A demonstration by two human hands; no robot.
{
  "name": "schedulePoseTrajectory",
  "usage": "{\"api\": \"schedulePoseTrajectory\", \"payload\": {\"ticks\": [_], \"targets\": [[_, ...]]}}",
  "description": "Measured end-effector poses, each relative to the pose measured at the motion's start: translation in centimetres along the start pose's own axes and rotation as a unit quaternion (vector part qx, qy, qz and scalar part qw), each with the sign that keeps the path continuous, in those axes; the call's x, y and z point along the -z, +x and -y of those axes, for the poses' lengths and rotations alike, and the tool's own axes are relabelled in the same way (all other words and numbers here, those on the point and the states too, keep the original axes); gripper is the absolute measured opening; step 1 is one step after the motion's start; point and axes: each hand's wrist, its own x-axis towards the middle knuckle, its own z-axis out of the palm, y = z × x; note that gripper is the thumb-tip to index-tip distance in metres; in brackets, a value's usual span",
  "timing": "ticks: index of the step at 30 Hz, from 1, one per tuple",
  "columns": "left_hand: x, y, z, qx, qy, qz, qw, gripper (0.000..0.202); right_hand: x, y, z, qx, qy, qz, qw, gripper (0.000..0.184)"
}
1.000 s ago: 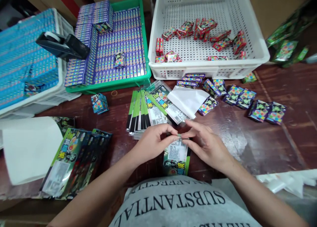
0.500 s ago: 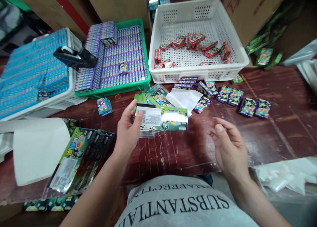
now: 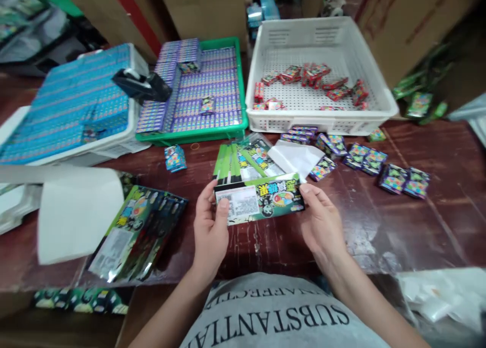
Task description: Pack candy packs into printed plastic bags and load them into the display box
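Both of my hands hold one green packet (image 3: 266, 199) flat above the dark wooden table. My left hand (image 3: 210, 226) grips its left end, thumb on the white barcode label. My right hand (image 3: 321, 221) pinches its right end. Just beyond lies a fanned stack of the same green packets (image 3: 243, 161) with a white paper sheet (image 3: 296, 156) beside it. A pile of filled packets (image 3: 136, 231) lies to my left.
A white perforated basket (image 3: 383, 105) holds red boxes. A green tray (image 3: 197, 134) holds purple boxes, with a black tape dispenser (image 3: 142, 85) at its left. A tray of blue boxes (image 3: 68, 115) sits far left. Loose purple boxes (image 3: 379, 166) lie to the right. Clear bags (image 3: 444, 292) lie at the bottom right.
The packet was lifted from near my body by my left hand alone, then lowered and flipped; my right hand has taken its right end again. The view tilted upward.
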Motion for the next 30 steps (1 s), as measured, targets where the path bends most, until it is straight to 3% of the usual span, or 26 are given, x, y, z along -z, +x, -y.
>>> {"api": "schedulePoseTrajectory", "payload": {"ticks": [5, 8, 11, 16, 19, 21, 23, 24, 25, 28, 29, 30], "targets": [[2.4, -2.5, 0.9, 0.022, -0.117, -0.064, 0.991, 0.043, -2.7, -1.3, -0.6, 0.004, -0.032, -0.014, 0.999, 0.023], [5.1, -3.8, 1.1, 0.021, -0.172, -0.115, 0.978, 0.042, -5.6, -2.0, -1.0, -0.03, -0.044, 0.055, 0.997, 0.019], [8.3, -5.2, 0.0, 0.011, -0.203, -0.189, 0.961, 0.041, -9.3, -2.9, -1.6, -0.091, -0.07, 0.157, 0.981, 0.016], [13.6, -6.9, -2.5, -0.02, -0.212, -0.357, 0.909, 0.04, -16.0, -5.3, -3.9, -0.193, -0.106, 0.319, 0.922, 0.021], [16.5, -7.1, -2.7, -0.044, -0.195, -0.43, 0.88, 0.041, -19.6, -6.6, -5.6, -0.252, -0.096, 0.383, 0.884, 0.023], [18.2, -7.1, -2.2, -0.056, -0.194, -0.453, 0.868, 0.042, -21.5, -7.0, -6.4, -0.316, -0.096, 0.441, 0.834, 0.027], [19.8, -6.9, -1.5, -0.05, -0.202, -0.464, 0.861, 0.041, -23.2, -6.7, -7.1, -0.364, -0.121, 0.519, 0.764, 0.038], [20.4, -6.9, -1.1, -0.042, -0.207, -0.47, 0.857, 0.04, -24.1, -6.4, -7.5, -0.358, -0.143, 0.555, 0.737, 0.043], [20.9, -6.8, -0.7, -0.033, -0.21, -0.478, 0.852, 0.04, -24.9, -5.9, -7.9, -0.319, -0.169, 0.582, 0.728, 0.044], [21.6, -6.5, 0.7, -0.015, -0.189, -0.497, 0.847, 0.042, -27.4, -3.9, -9.9, -0.041, -0.275, 0.608, 0.744, 0.042], [21.6, -6.3, 1.1, -0.008, -0.169, -0.503, 0.848, 0.043, -28.0, -3.2, -10.8, 0.055, -0.317, 0.611, 0.723, 0.045], [21.4, -6.2, 1.5, 0.002, -0.144, -0.509, 0.848, 0.045, -28.6, -2.6, -11.6, 0.12, -0.363, 0.622, 0.683, 0.05]]}}
